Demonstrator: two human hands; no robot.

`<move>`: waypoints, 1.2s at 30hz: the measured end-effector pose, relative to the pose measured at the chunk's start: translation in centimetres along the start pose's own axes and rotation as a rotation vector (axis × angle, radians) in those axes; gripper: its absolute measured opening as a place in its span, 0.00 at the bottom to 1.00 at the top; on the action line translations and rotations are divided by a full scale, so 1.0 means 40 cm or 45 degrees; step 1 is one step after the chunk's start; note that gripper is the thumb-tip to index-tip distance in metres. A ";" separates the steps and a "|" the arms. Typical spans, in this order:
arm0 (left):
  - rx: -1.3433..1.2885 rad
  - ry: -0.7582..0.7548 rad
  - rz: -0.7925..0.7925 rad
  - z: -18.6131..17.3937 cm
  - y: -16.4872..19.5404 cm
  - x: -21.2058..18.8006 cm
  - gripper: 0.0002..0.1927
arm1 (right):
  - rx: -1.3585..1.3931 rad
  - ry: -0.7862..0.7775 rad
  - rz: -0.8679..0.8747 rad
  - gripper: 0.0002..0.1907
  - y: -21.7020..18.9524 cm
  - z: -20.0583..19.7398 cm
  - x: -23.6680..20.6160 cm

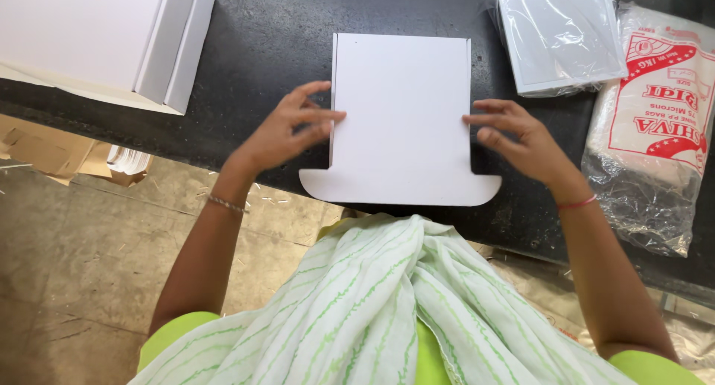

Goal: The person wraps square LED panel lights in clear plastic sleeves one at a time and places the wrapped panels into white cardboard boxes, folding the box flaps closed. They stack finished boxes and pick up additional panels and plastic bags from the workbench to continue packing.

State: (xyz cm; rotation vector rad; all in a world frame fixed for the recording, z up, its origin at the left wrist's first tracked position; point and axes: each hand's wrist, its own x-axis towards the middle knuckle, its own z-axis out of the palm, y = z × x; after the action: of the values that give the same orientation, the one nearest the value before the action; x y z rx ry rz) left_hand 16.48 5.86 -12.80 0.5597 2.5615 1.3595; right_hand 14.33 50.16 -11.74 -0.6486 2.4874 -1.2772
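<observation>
Partly cut off at the top left edge: white folded carton (97, 39), only its near corner and side wall in view. Likewise cropped at the right border: clear plastic bag pack (655, 124) with a red and white printed label, lettering upside down from this view, lower end crumpled and see-through. Just beside it, touching, a flat square white packet in clear film (558, 35), glare hiding what lies within. Below the counter at left, brown cardboard scraps (52, 150) on the floor, mostly hidden by the counter edge.

Centre of the black counter (261, 50): flat white die-cut card blank (402, 117), tall panel with rounded tabs flaring at the near end, that end overhanging the counter rim. Left hand (287, 128) open, fingertips pressed on the blank's left edge. Right hand (514, 135) open too, fingers touching the right edge, nothing clasped. Green-striped white scarf (387, 296) covering the lap below.
</observation>
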 end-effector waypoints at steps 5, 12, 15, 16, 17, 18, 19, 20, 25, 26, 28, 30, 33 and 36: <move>0.348 -0.085 -0.105 0.063 0.044 -0.051 0.51 | -0.401 -0.002 -0.063 0.47 -0.042 0.053 -0.030; 0.302 0.038 -0.117 0.113 0.014 -0.050 0.54 | -0.427 0.201 -0.024 0.49 -0.041 0.129 -0.037; 0.312 0.154 -0.024 0.138 -0.005 -0.044 0.53 | -0.347 0.285 -0.101 0.50 -0.023 0.162 -0.033; 0.305 0.189 0.014 0.142 -0.007 -0.043 0.53 | -0.299 0.306 -0.127 0.50 -0.019 0.170 -0.033; 0.311 0.222 0.089 0.143 -0.005 -0.043 0.53 | -0.104 0.278 -0.061 0.50 -0.017 0.172 -0.033; 0.318 0.256 0.167 0.138 0.000 -0.045 0.54 | 0.088 0.251 0.002 0.49 -0.018 0.168 -0.036; 0.329 0.287 0.250 0.126 0.008 -0.042 0.54 | 0.281 0.226 0.062 0.49 -0.020 0.158 -0.035; 0.167 0.282 0.194 0.109 0.018 -0.037 0.54 | 0.364 0.212 0.055 0.47 -0.024 0.136 -0.034; -0.079 0.393 0.209 -0.050 0.084 0.017 0.55 | 0.368 0.332 0.218 0.44 -0.071 -0.051 0.028; -0.083 0.399 0.239 -0.086 0.094 0.051 0.55 | 0.272 0.371 0.179 0.42 -0.083 -0.087 0.055; -0.058 0.393 0.186 -0.140 0.115 0.143 0.54 | 0.318 0.330 -0.045 0.37 -0.108 -0.153 0.140; 0.084 0.557 0.286 -0.178 0.133 0.230 0.50 | 0.405 0.341 -0.056 0.39 -0.137 -0.203 0.220; 0.492 0.856 0.631 -0.220 0.154 0.307 0.30 | -0.012 0.569 -0.163 0.32 -0.181 -0.258 0.279; 0.586 0.865 0.628 -0.244 0.172 0.337 0.16 | -0.263 0.476 -0.503 0.14 -0.212 -0.292 0.288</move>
State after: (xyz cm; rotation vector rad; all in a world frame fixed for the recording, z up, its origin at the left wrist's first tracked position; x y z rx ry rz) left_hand 2.56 7.54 -1.46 1.0014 3.5126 1.2329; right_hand 1.62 48.17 1.53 -1.0839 2.9283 -1.3881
